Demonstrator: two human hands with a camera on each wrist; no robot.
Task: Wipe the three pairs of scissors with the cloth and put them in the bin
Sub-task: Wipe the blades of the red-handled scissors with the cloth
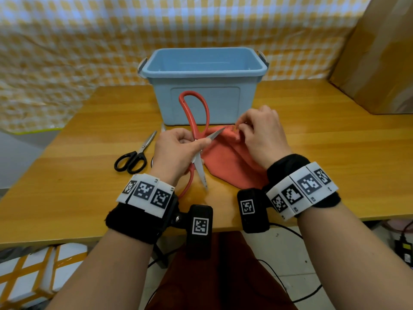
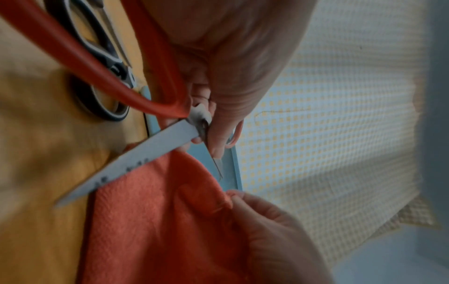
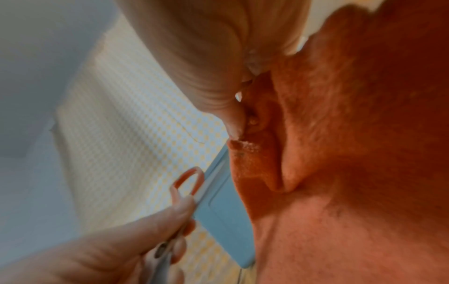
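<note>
In front of the blue bin [image 1: 204, 63], the red-handled scissors [image 1: 194, 113] were held above the table [image 1: 324, 135] with their blades spread wide apart, one blade pointing toward the cloth [image 1: 230, 162] and the other slanting down toward the person. The left hand [image 1: 176, 151] had its grip closed around the scissors at the pivot, thumb and fingers curled on the metal; one handle loop rose against the bin's front wall, the other ran down under the wrist. Just right of the scissors, the right hand [image 1: 261, 135] pinched a bunched edge of the orange-red cloth, lifting that edge while the rest lay on the table. Left of the bin's near corner, black-handled scissors [image 1: 134, 156] lay flat and closed on the table. Behind the bin hung a yellow checked curtain [image 1: 89, 36].
</note>
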